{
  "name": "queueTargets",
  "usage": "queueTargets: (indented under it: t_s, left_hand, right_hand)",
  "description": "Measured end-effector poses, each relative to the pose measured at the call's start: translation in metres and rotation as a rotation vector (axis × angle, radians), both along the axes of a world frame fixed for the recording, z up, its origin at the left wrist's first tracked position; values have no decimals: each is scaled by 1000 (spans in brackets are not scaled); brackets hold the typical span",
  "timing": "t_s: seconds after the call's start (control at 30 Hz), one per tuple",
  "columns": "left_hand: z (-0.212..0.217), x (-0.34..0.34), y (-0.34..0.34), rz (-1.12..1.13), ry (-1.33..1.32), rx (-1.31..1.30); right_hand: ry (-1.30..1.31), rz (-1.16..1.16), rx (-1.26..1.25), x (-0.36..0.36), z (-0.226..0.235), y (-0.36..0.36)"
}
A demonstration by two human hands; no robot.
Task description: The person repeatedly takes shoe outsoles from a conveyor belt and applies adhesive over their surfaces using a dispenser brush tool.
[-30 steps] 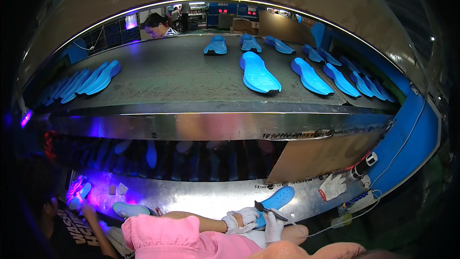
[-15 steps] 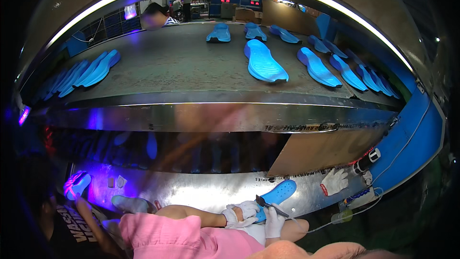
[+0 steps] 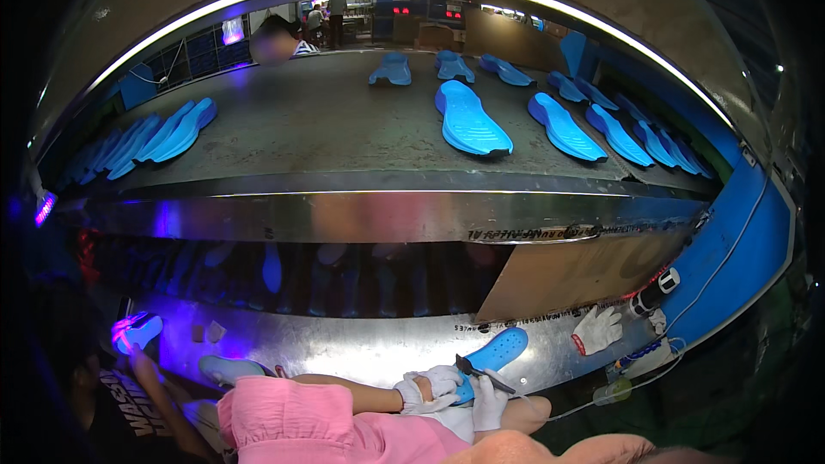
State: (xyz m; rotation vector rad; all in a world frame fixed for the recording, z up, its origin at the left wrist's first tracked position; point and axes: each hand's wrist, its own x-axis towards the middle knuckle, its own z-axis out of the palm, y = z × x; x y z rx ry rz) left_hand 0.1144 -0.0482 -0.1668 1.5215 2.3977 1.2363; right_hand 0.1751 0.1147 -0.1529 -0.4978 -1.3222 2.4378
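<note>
Sole (image 3: 500, 351) sits over bench's (image 3: 344, 348) near edge, by lap; L hand (image 3: 432, 388) fingers clamped on its near end, prob. to steady it. R hand (image 3: 488, 404) fingers clamped on black tool (image 3: 467, 366), head at sole, prob. for control. Sole's blue, long, round-ended w/ small holes.

Gloved left hand (image 3: 436, 385), forearm (image 3: 365, 396) angled rightward; gloved right hand (image 3: 489, 404) curled beside.

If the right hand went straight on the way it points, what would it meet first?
Probably the blue sole, just beyond the dark tool in the right hand; depth is hard to judge.
</note>
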Motion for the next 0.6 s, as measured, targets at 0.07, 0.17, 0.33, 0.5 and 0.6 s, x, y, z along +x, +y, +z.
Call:
queueTargets:
  t_s: [0.07, 0.17, 0.33, 0.5, 0.6]
  left_hand:
    - [0, 0, -1, 0, 32, 11]
    - [-8, -5, -1, -38, 55, 65]
    - [-7, -3, 0, -11, 64, 26]
    - [-16, -6, -1, -29, 48, 27]
    - [-17, -5, -2, -35, 81, 43]
  right_hand:
    - [-12, 6, -19, 1, 3, -1]
    - [-20, 24, -18, -2, 3, -2]
    - [-17, 3, -51, -2, 2, 0]
    - [-23, 7, -37, -2, 5, -2]
    - [-18, 4, -33, -1, 5, -2]
